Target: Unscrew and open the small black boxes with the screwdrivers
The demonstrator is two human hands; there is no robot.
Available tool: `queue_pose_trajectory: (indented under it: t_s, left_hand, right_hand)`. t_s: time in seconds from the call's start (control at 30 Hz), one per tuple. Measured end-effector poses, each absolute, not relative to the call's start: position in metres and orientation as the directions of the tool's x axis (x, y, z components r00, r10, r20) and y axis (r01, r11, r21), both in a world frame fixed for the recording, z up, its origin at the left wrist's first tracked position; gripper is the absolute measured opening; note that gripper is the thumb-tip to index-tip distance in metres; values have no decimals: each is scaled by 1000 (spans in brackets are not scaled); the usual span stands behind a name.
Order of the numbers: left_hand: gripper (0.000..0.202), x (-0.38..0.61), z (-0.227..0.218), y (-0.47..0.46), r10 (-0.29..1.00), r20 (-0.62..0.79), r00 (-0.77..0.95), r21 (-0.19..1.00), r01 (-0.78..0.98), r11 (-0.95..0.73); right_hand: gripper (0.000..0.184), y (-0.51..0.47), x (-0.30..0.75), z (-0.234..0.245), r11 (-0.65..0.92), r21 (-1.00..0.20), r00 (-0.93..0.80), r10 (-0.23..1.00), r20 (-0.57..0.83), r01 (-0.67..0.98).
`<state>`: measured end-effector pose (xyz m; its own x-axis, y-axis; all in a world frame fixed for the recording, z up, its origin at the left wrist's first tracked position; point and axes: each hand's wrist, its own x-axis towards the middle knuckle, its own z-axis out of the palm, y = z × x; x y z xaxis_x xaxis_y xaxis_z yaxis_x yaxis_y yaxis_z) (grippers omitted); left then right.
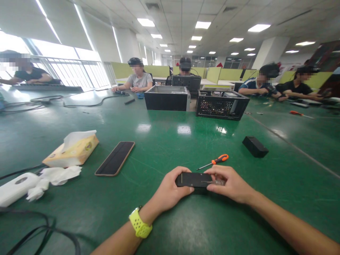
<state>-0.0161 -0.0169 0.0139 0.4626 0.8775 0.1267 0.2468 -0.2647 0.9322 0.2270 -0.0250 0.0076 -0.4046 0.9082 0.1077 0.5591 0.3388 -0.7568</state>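
green table (170,141); left hand (170,191) and right hand (228,184), fingers curled, grasping small black device (192,179).

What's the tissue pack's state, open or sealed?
Open. A white tissue stands up out of the top of the tissue pack.

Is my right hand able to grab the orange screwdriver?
Likely yes: the orange screwdriver lies just beyond the right hand, nothing between, though it holds a small tool against the black device.
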Motion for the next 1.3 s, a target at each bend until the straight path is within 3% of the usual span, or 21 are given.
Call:
queue_pose_trajectory:
  t_s: [0.3,0.47,0.6,0.7,0.9,1.07,1.3]
  left_hand:
    - [29,-17,15,-15,869,104,483,898,330,-291]
    - [29,-17,15,-17,870,130,475,878,353,-324]
    - [31,-19,15,-16,861,163,482,869,343,-357]
    - [33,-23,15,-14,838,164,520,871,323,-371]
    - [32,-27,13,-6,823,84,561,934,243,-261]
    - [39,-29,11,-5,834,49,549,941,255,-223]
    - [34,-29,11,-9,823,213,526,841,330,-429]
  right_hand:
    - [26,-25,223,-8,484,-726,-402,863,305,488]
    - [26,-23,222,-3,438,-737,-413,880,234,515]
    - [31,-16,218,7,582,-578,-496,807,321,572]
    - [25,-13,217,5,677,-480,-526,736,426,558]
    - [26,-12,221,-8,782,-328,-568,615,547,530]
    - [31,-15,221,-10,753,-419,-526,656,542,508]
    - [37,-15,218,-5,651,-587,-458,758,465,481]
